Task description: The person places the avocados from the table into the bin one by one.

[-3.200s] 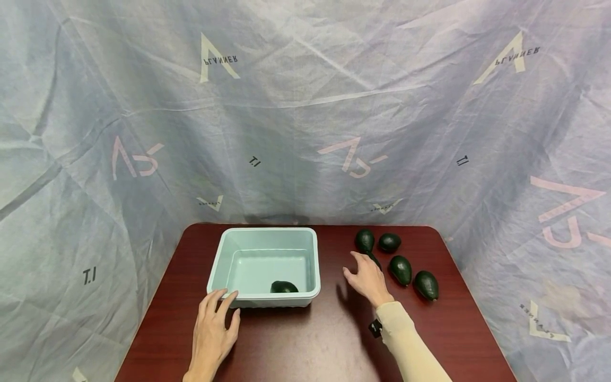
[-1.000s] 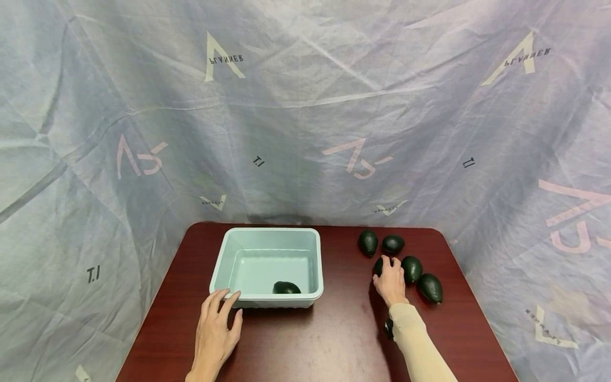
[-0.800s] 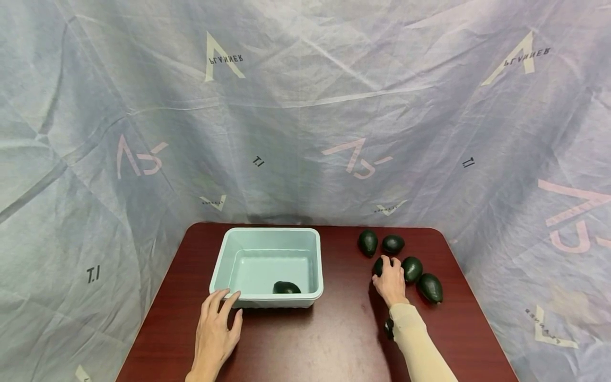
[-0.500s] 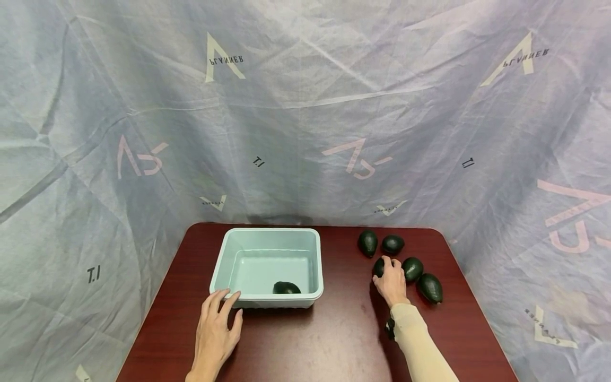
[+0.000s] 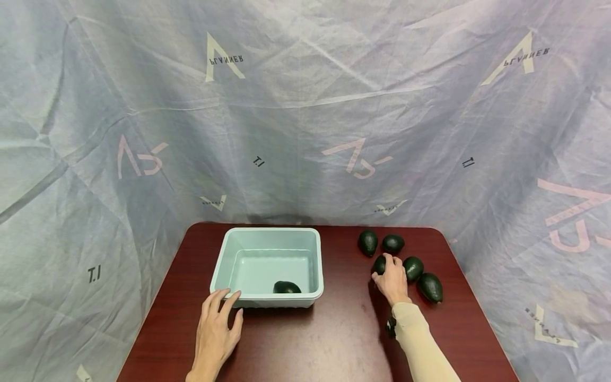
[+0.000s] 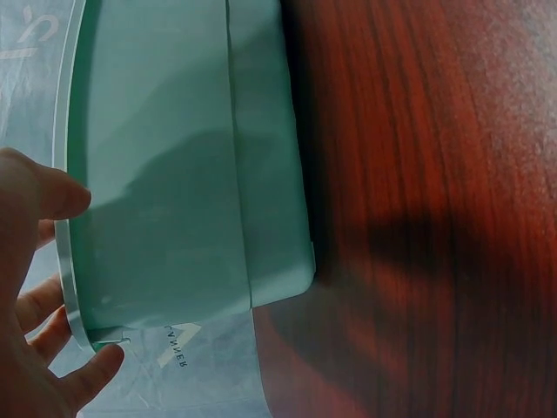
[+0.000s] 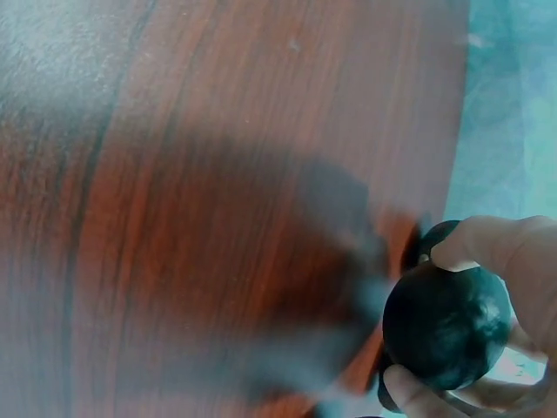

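My right hand [image 5: 393, 280] grips a dark green avocado [image 5: 379, 264] at the right side of the table. In the right wrist view the thumb and fingers lie on opposite sides of this avocado [image 7: 446, 329]; whether it touches the table cannot be told. My left hand [image 5: 213, 329] has its fingertips on the near left rim of a pale green plastic tub [image 5: 272, 303], its thumb below the rim. The left wrist view has the thumb before the tub's outer wall [image 6: 174, 174] and fingers along the rim. Inside the tub lies one avocado [image 5: 286, 287].
Near my right hand are more avocados: two behind it, one [image 5: 368, 243] upright in the view and one [image 5: 393, 244] sideways, and two to its right, [image 5: 413, 269] an avocado close by and another avocado [image 5: 430, 288] farther out. A printed grey cloth [image 5: 296, 132] hangs behind the dark red table [image 5: 305, 345].
My right hand has moved right from beside the avocados and taken hold of one. Over the last half second it shifts only slightly. My left hand stays at the tub's rim.
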Motion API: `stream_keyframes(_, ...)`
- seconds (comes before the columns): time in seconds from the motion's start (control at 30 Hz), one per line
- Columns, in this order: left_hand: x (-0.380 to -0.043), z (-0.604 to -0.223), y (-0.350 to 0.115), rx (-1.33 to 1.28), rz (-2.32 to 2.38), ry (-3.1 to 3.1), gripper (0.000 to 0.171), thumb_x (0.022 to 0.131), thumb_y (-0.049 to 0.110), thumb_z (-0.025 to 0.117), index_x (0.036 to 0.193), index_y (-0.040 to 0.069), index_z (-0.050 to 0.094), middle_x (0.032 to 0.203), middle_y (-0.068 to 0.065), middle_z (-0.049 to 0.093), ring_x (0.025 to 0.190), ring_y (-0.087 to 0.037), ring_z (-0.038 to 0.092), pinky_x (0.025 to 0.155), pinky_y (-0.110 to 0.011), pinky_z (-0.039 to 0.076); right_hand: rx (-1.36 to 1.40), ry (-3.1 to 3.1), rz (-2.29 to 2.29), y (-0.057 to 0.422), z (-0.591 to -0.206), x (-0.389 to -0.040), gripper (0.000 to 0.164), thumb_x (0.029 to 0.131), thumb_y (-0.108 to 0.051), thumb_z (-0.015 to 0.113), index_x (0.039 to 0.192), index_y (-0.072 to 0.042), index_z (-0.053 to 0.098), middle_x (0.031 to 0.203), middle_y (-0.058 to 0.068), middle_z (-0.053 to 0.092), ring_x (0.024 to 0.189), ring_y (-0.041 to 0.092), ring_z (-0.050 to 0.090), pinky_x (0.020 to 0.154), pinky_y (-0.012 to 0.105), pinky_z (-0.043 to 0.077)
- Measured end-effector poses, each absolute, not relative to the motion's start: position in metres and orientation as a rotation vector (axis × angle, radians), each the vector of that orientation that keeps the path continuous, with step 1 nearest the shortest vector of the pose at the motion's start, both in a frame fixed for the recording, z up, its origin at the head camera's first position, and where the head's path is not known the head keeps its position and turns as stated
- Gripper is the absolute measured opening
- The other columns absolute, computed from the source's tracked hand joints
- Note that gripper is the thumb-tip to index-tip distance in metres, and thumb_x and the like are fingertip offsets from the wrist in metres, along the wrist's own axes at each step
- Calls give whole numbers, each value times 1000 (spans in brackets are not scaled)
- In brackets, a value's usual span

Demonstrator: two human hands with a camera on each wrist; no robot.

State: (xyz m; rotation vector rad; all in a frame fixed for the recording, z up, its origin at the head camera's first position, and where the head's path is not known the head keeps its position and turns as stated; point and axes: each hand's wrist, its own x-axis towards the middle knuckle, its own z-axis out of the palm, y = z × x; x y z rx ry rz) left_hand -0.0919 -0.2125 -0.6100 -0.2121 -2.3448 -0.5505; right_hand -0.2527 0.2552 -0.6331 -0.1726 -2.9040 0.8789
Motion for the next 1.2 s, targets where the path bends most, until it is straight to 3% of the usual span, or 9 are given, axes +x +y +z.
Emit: stream_keyframes(1.2, -92, -611, -211, -207, -558, -2332, 44, 80, 8, 85, 123, 8, 77, 129, -21, 68, 125, -44, 58, 98, -52, 50, -46, -2793, 933, 237, -585, -258, 70, 93, -19, 77, 155, -5, 49, 156, 30, 45, 137, 54, 51, 110, 68, 45)
